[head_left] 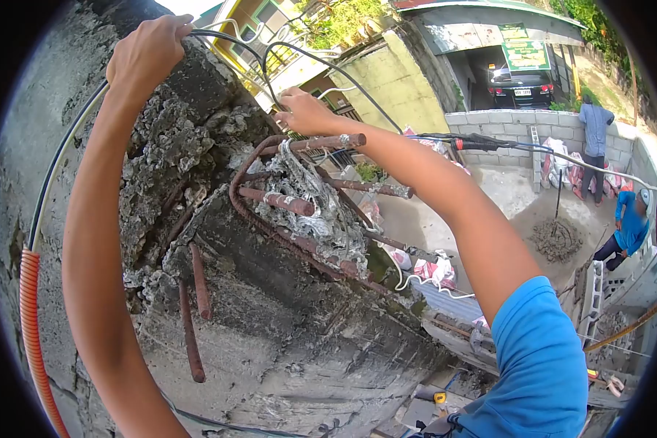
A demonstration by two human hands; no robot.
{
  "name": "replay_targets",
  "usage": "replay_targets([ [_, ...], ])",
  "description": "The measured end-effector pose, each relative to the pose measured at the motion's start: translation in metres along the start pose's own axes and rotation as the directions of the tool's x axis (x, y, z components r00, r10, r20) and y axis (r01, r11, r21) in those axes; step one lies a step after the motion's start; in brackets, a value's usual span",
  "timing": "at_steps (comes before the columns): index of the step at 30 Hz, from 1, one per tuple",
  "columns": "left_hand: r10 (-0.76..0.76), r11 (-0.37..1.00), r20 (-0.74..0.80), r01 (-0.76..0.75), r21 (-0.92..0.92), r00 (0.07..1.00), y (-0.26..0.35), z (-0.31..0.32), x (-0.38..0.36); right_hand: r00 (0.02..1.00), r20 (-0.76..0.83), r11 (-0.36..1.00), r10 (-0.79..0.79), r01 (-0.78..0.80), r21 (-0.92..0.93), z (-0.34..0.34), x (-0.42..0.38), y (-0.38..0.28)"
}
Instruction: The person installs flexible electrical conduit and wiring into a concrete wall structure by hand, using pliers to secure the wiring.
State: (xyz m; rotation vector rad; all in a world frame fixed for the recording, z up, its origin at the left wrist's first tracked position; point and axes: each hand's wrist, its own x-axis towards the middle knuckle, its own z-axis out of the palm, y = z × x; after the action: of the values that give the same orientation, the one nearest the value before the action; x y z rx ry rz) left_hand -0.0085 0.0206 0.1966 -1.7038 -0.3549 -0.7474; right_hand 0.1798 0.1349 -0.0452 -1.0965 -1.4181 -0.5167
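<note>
High on the left, my left hand (147, 55) is closed around a black cable (50, 175) and a white cable running beside it. Both of them come up out of an orange corrugated conduit (31, 314) by the concrete wall. Beyond the broken concrete, my right hand (306, 113) has its fingers curled at the lower end of a black cable loop (265, 64), partly hidden. Rusty rebar (277, 200) sticks out of the rough concrete (171, 131) just below my right forearm.
Taped cable splices (482, 141) hang across the right side. Below are a mortar pile (555, 239), sacks (436, 271), a block wall (500, 128) and a yellow tape measure (439, 398). Two people (597, 131) are down on the right, one in a bright blue top (630, 223).
</note>
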Motion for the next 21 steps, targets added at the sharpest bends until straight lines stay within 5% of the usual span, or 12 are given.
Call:
replay_targets([
  [3,0.005,1.0,0.017,-0.005,0.018,1.0,0.003,-0.002,-0.001,0.998,-0.046,0.999,-0.05,0.05,0.008,-0.001,-0.004,0.013],
  [7,-0.008,1.0,0.013,0.008,0.005,1.0,0.003,0.002,0.002,0.97,0.15,0.982,0.19,-0.191,-0.005,-0.004,0.004,0.012],
  [12,-0.006,1.0,0.033,0.006,0.027,0.999,0.001,0.009,0.005,0.994,-0.11,0.904,0.003,-0.05,-0.425,0.003,-0.001,0.016],
  [15,-0.011,0.998,0.071,0.007,0.058,0.997,0.005,0.007,0.006,0.968,-0.137,0.923,0.21,-0.242,-0.3,0.007,0.001,0.016],
  [19,-0.052,0.997,0.117,0.045,0.059,0.992,0.016,-0.004,0.004,0.922,-0.293,0.951,0.253,-0.292,-0.098,-0.004,-0.004,0.009],
  [20,-0.049,0.997,0.112,0.042,0.064,0.992,0.017,-0.003,0.003,0.888,-0.438,0.966,0.141,-0.22,-0.135,-0.002,-0.005,0.016],
  [21,-0.045,0.997,0.107,0.038,0.069,0.993,0.017,-0.001,0.003,0.898,-0.414,0.964,0.149,-0.225,-0.142,-0.001,-0.006,0.023],
])
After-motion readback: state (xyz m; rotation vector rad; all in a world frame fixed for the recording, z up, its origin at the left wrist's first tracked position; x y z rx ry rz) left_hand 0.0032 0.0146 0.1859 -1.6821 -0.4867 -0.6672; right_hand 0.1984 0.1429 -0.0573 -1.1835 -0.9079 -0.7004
